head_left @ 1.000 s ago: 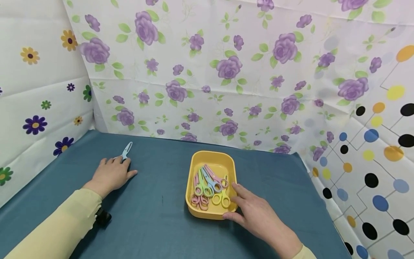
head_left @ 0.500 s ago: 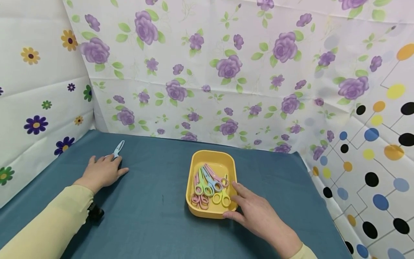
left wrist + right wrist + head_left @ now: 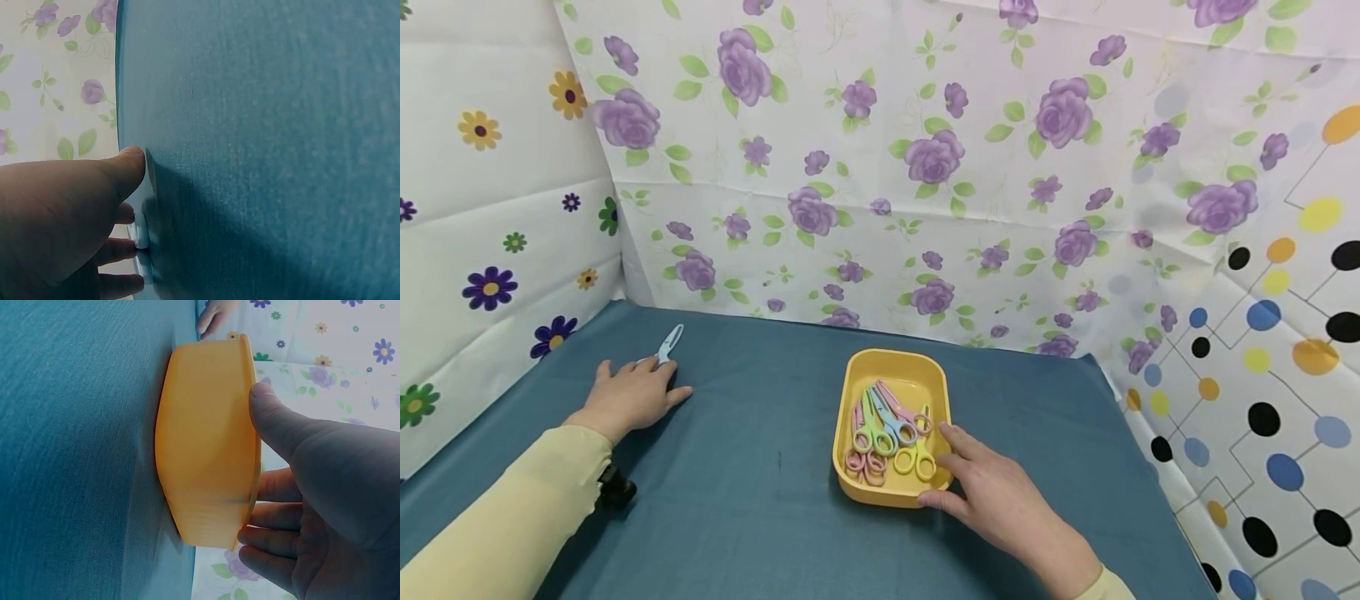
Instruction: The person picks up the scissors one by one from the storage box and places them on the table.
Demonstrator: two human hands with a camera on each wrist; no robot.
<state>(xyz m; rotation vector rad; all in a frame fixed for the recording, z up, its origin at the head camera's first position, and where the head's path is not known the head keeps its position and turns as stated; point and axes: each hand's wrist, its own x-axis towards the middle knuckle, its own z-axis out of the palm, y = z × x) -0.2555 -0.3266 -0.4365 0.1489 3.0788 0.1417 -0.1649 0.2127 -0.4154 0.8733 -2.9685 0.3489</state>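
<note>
On the dark blue cloth at the left, my left hand (image 3: 627, 395) lies with fingers spread, fingertips on a pair of light blue scissors (image 3: 671, 342). One finger loop points away, and my fingers cover the rest. The left wrist view shows the fingertips right at the pale blue handle (image 3: 140, 231). My right hand (image 3: 992, 492) holds the near right corner of a yellow plastic basket (image 3: 880, 498), thumb on the near side and fingers along the right rim. Inside it lie several small scissors: green (image 3: 874, 433), blue (image 3: 895, 427), yellow (image 3: 916, 458) and pink (image 3: 866, 468).
A blue cloth (image 3: 760, 533) covers the table. Behind it hangs a white sheet with purple roses (image 3: 932, 158), with a flowered sheet (image 3: 490, 208) at the left and a dotted sheet (image 3: 1285, 400) at the right. A black wrist device (image 3: 617, 487) sits under my left sleeve.
My left hand has slid left across the cloth, and the light blue scissors have moved along with it. The right hand and the yellow basket have stayed in place.
</note>
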